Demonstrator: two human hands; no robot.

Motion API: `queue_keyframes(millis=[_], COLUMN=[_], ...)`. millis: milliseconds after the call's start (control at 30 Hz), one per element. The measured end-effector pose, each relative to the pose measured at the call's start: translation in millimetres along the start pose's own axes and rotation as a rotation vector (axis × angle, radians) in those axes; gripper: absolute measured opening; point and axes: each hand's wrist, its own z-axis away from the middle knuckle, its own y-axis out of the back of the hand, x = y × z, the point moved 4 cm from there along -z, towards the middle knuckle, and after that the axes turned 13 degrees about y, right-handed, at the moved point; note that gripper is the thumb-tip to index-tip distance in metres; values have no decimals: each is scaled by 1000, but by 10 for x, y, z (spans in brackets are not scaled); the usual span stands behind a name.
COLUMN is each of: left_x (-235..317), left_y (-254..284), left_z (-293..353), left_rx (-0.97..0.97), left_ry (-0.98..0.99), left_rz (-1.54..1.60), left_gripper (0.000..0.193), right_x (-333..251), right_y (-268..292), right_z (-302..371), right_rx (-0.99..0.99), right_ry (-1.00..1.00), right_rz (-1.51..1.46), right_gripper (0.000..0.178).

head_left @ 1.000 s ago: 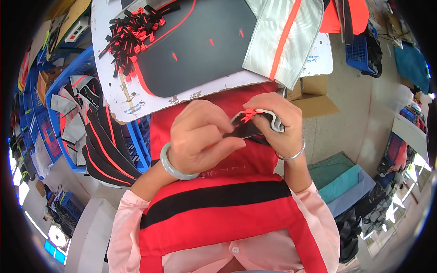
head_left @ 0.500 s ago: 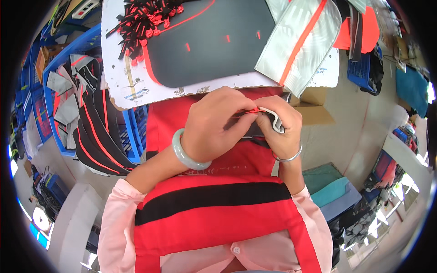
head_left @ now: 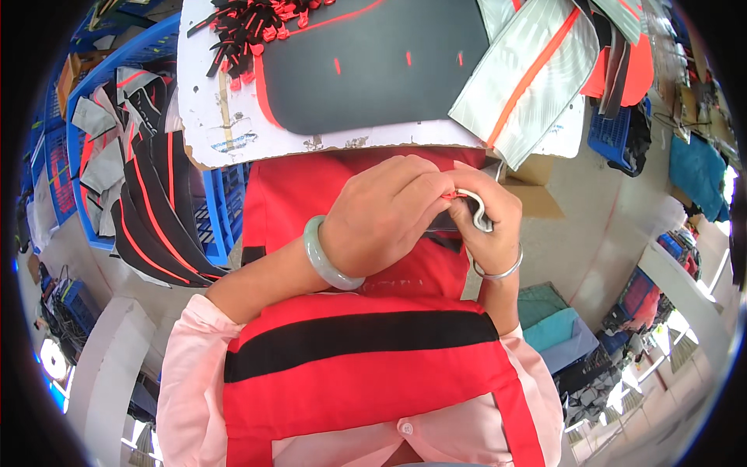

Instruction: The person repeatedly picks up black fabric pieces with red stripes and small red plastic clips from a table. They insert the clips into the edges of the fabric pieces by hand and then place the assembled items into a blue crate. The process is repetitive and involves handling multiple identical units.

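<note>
Both of my hands meet in front of the red apron [head_left: 354,385], just off the near table edge. Between them is a small folded fabric piece [head_left: 479,212] with a pale edge, a dark inner side and a bit of red trim. My right hand [head_left: 502,214] is closed around its pale end, thumb against the fold. Pinched at the red trim are the fingertips of my left hand [head_left: 385,214], which wears a pale green bangle [head_left: 320,253]. My fingers hide most of the piece.
On the white table [head_left: 206,128] lie a dark grey panel [head_left: 381,82], silvery strips [head_left: 521,86] with red bands, and a pile of small black-and-red pieces [head_left: 241,35]. Blue crates [head_left: 222,214] stand at the left, with black red-striped strips [head_left: 159,214] draped over. Behind my right hand sits a cardboard box [head_left: 537,198].
Both hands have shifted slightly right with the fabric piece, and the left fingers now cover more of its red trim. The whole view has also shifted a little.
</note>
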Motion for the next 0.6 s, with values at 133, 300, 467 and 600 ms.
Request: queue_keyframes(millis=[133, 300, 467, 600], left_x=[-24, -93, -129, -155], left_y=[-28, -41, -18, 12], left_z=[28, 43, 7, 18], left_rx=[-34, -80, -85, -91], left_ry=[2, 39, 70, 171], left_rz=[73, 87, 77, 136], left_gripper=[18, 19, 20, 19], right_x=[59, 53, 89, 100], right_y=[-10, -27, -27, -59], right_z=[50, 78, 30, 19], right_rx=[19, 31, 1, -14], right_ry=[90, 13, -83, -80], right_rz=[-61, -65, -89, -122], right_gripper=[19, 20, 22, 21])
